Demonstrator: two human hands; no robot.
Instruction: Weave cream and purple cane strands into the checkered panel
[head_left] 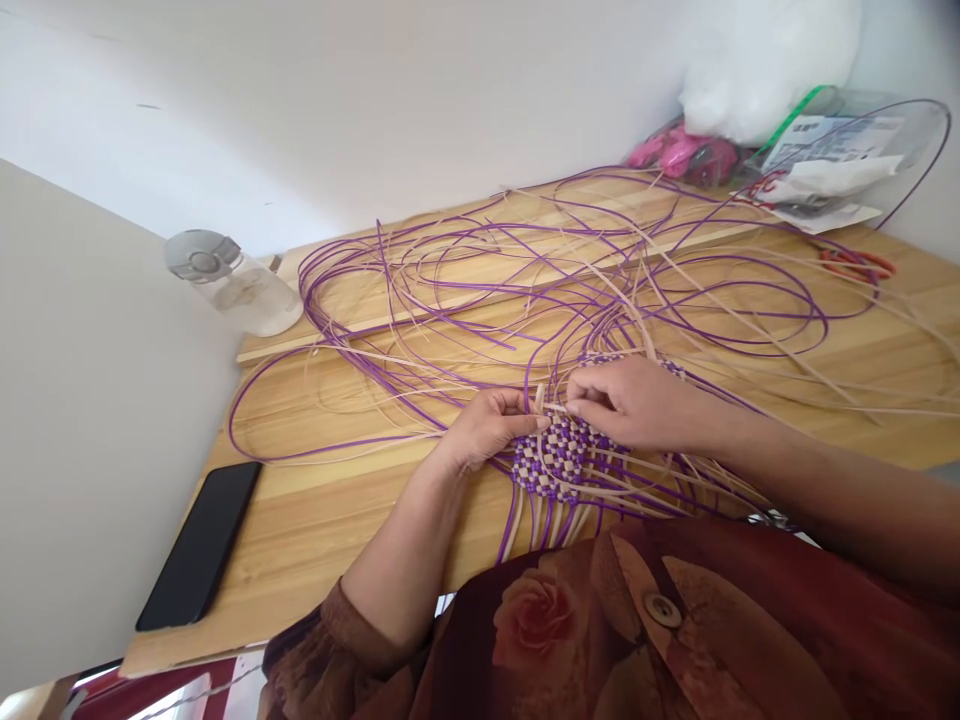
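Note:
A purple and beige woven piece [551, 462] with a checked pattern lies near the table's front edge, close to my body. Long purple and beige strands run out of it on several sides. My left hand [491, 425] is closed at its upper left edge, thumb and fingers pinching the weave. Over its upper right part, my right hand [630, 402] pinches a beige strand [556, 407] between thumb and forefinger. A small loop of this strand stands up between the two hands. My right hand hides some of the weave.
Loose strands [465, 270] spread in loops over the wooden table [322, 520]. A black phone [199, 545] lies at the left edge, and a clear bottle with a grey lid [232, 280] stands behind it. Plastic bags [772, 70] and orange-handled scissors [857, 264] are at the right.

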